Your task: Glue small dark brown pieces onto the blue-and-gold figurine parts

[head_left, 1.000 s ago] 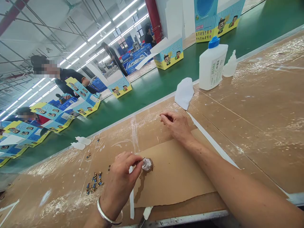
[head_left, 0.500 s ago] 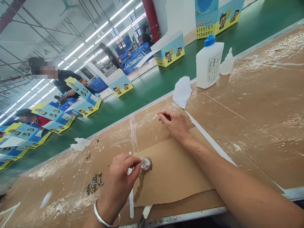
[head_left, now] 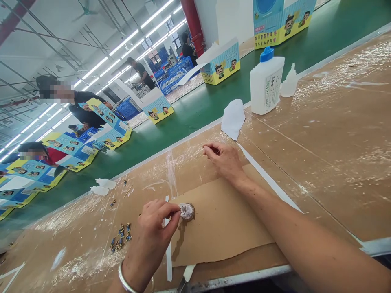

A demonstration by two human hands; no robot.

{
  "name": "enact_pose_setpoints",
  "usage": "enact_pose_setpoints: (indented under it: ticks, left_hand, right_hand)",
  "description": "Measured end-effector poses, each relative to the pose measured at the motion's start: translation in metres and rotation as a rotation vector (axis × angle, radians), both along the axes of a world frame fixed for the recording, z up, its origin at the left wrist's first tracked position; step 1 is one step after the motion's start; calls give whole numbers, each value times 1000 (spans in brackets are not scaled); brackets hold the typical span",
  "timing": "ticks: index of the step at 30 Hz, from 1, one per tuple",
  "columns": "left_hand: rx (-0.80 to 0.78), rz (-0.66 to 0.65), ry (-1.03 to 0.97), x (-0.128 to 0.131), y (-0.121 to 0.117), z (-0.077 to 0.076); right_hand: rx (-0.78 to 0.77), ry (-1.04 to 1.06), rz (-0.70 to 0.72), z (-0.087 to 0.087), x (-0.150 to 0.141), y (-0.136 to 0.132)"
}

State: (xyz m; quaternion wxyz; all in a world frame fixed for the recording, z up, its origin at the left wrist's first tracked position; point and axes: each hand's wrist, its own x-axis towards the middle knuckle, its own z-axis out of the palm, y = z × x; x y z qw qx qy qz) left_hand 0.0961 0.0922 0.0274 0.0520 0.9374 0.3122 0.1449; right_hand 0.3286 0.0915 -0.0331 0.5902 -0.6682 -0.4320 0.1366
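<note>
My left hand (head_left: pixel 157 221), a metal bangle at its wrist, pinches thumb and forefinger together at the left edge of a small round dish (head_left: pixel 187 211). The dish has a brownish rim and whitish stuff inside. Whatever sits between those fingertips is too small to make out. Under the dish lies a flat sheet of brown cardboard (head_left: pixel 220 228). My right hand (head_left: pixel 224 159) hovers or rests past the sheet's far edge, fingers curled and thumb against forefinger; anything inside is hidden. Several tiny blue-and-gold pieces (head_left: pixel 120 237) lie left of my left hand.
A white bottle with a blue cap (head_left: pixel 266 83), a small squeeze bottle (head_left: pixel 289 82) and a white paper piece (head_left: pixel 233 119) stand or lie far right. Two small bottles (head_left: pixel 102 187) lie left. A cutter (head_left: pixel 186 276) is at the near edge. Printed boxes (head_left: pixel 221 63) line the green belt (head_left: pixel 189 112); people work beyond.
The view has shifted slightly. My left hand stays at the dish with its pinch kept, and my right hand looks unmoved. A worker across the belt has moved their hands.
</note>
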Motion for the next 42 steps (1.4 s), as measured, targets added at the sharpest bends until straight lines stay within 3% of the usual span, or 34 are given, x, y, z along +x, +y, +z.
enact_pose_setpoints:
  ticks: [3, 5, 10, 14, 17, 19, 22, 27, 30, 34, 42]
  left_hand:
    - [-132, 133, -55, -7, -8, 7]
    - [-295, 299, -151, -16, -15, 10]
    - [-701, 701, -610, -49, -29, 2]
    - [-891, 843, -931, -75, -35, -10]
    - [-973, 889, -1042, -85, -37, -14]
    - [-963, 880, -1010, -84, -38, -13]
    - [-821, 793, -804, -69, -37, -9]
    - [-461, 375, -376, -24, -22, -1]
    - [-310, 227, -183, -4, -10, 0]
    - [-158, 138, -69, 4, -1, -1]
    - [-54, 75, -13, 7, 4, -5]
  right_hand:
    - [13, 9, -5, 2, 0, -2]
    - [31, 20, -15, 3, 0, -3]
    - [72, 59, -45, 2, 0, -5]
    - [72, 78, -50, -1, -1, -3]
    - [74, 81, -69, -4, -1, -1]
    - [78, 78, -77, -6, 0, 0]
    - [81, 60, -68, -7, 0, 1]
    - [77, 28, -47, -5, 0, 1]
    - [82, 24, -35, -4, -1, 0]
    - [93, 29, -22, -1, -2, -2]
    - [111, 28, -31, 3, -3, -3]
